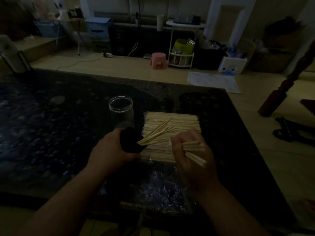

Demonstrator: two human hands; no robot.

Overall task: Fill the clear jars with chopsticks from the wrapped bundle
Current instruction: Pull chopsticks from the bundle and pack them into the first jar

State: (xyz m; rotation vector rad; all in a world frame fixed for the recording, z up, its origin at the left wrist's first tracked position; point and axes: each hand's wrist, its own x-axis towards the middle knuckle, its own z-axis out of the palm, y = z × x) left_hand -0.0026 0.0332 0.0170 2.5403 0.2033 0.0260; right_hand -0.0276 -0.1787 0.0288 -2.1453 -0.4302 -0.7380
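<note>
Black speckled stone makes up the tabletop (51, 125). A clear jar (120, 106) stands upright near its middle with its mouth open, and the dark stone shows through its wall. Just right of the jar, toward the tabletop's right edge, lies the wrapped bundle (184, 123). It is a flat block of pale wooden chopsticks under clear film, with the sticks running left to right.

The left hand (109, 154) is at the bundle's near-left corner, its fingers curled around a dark object (131, 142) that is too dim to identify. A fan of loose chopsticks (158, 132) spreads out from that object, up and to the right across the top of the bundle.

The right hand (192, 160) hovers over the bundle's near-right corner. Its fingers are closed tightly round a handful of chopsticks (194, 146), whose blunt ends stick out to the right.

Crinkled shiny plastic (158, 193) lies between the forearms at the tabletop's near edge.
</note>
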